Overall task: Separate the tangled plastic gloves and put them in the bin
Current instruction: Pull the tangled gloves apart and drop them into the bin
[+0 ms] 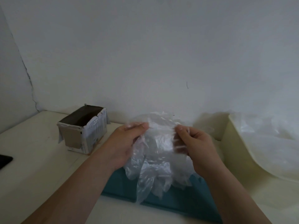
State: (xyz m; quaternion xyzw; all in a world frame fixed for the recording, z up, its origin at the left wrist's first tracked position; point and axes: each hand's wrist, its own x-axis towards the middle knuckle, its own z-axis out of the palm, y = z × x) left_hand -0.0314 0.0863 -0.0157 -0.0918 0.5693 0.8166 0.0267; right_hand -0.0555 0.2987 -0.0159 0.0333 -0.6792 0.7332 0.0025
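A bunch of clear plastic gloves [155, 152] hangs in the air in front of me, its glove fingers drooping over a teal tray [181, 199]. My left hand [127, 141] pinches the bunch's upper left edge between thumb and fingers. My right hand [197, 143] grips the upper right edge, fingers curled behind the film. A cream bin [239, 152] stands at the right, with clear plastic [265, 135] lying in it.
An open cardboard box [84, 131] sits on the white table [32, 167] at the back left, near the wall. A black flat object [4, 160] lies at the left edge. The wall rises directly behind the table.
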